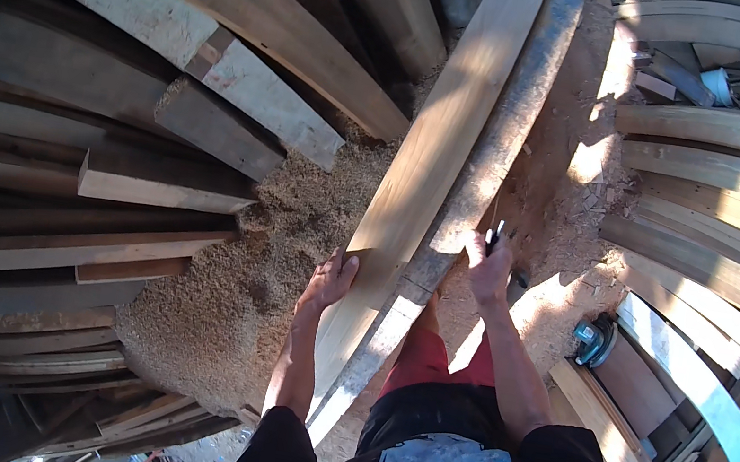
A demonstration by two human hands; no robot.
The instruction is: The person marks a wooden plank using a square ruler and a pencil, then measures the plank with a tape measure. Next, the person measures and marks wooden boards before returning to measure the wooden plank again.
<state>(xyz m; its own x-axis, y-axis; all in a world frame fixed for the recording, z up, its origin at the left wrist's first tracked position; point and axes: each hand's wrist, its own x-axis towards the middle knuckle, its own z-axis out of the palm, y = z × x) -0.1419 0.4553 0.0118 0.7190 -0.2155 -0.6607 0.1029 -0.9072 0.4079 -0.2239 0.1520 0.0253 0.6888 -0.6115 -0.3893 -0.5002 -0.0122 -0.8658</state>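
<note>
A long, pale wooden plank [432, 135] runs away from me, lying along a rougher, weathered beam [498, 145]. My left hand [328, 284] holds the plank's left edge near its close end, with the thumb toward the top face. Right of the beam, my right hand [488, 273] is closed around a small black tool [492, 237] with a bright, shiny part. The fist covers most of that tool, so its exact kind does not show. Sunlight and shadow fall in patches across both timbers.
Sawdust [295, 220] is heaped left of the plank, beside stacked thick timbers [156, 190]. To the right, more boards [694, 241] are piled up. A teal power tool [595, 339] sits near boards at lower right. Shavings cover the ground [568, 251].
</note>
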